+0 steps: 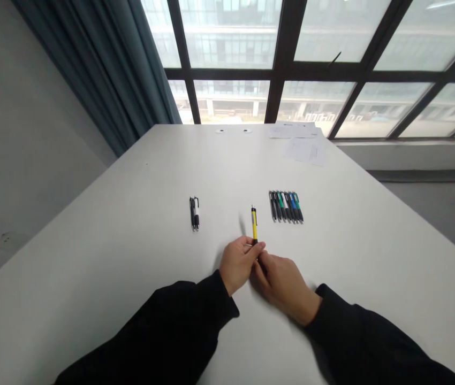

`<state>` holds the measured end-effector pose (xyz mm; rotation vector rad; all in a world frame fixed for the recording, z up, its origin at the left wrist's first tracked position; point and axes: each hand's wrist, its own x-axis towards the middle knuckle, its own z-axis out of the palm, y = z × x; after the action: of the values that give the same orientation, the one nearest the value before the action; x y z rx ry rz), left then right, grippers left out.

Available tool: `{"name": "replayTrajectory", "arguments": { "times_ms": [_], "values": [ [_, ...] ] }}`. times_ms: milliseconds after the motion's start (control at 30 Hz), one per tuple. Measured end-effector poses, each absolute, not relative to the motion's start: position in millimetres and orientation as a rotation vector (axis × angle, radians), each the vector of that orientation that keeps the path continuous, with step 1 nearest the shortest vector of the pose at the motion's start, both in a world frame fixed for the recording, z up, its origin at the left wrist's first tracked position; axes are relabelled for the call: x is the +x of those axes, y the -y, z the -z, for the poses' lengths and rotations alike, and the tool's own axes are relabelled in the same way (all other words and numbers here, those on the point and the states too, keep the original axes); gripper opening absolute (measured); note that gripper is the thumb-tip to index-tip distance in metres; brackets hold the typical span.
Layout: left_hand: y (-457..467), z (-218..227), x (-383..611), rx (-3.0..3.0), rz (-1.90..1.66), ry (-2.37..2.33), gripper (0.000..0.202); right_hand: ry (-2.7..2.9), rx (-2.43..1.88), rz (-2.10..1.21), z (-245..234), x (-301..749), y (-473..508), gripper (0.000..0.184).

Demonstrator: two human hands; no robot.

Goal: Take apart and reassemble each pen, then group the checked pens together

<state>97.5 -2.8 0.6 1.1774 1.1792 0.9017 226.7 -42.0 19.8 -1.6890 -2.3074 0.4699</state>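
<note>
A yellow click pen [254, 224] with a black grip stands out from between my hands, its button end pointing away from me. My left hand [239, 263] pinches it by the black grip. Closed against the lower tip end is my right hand [283, 280], its fingertips touching the left thumb; the tip itself is mostly hidden by the fingers. To the left lie two pens side by side, a black pen [192, 214] and a white-and-black pen [196, 214]. On the right, a row of several pens [286, 207] in black, green, white and blue lies close together.
Everything lies on a white table [131, 240]. Sheets of paper [303, 149] rest at its far right corner, and two small white fittings [220, 131] sit near the far edge. Beyond are a blue curtain [103, 59] and a dark-framed window [287, 43].
</note>
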Motion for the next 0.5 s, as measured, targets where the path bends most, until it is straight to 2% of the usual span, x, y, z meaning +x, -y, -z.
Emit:
{"name": "replayTrajectory", "arguments": {
  "times_ms": [200, 500],
  "values": [
    [-27.0, 5.0, 99.9, 1.354, -0.876, -1.124, 0.035, 2.242, -1.898, -0.331, -22.9, 224.2, 12.0, 0.038],
    [-39.9, 7.2, 102.4, 1.063, -0.809, -1.075, 0.036, 2.183, -1.951, -0.262, -23.3, 219.3, 4.1, 0.037]
  ]
}}
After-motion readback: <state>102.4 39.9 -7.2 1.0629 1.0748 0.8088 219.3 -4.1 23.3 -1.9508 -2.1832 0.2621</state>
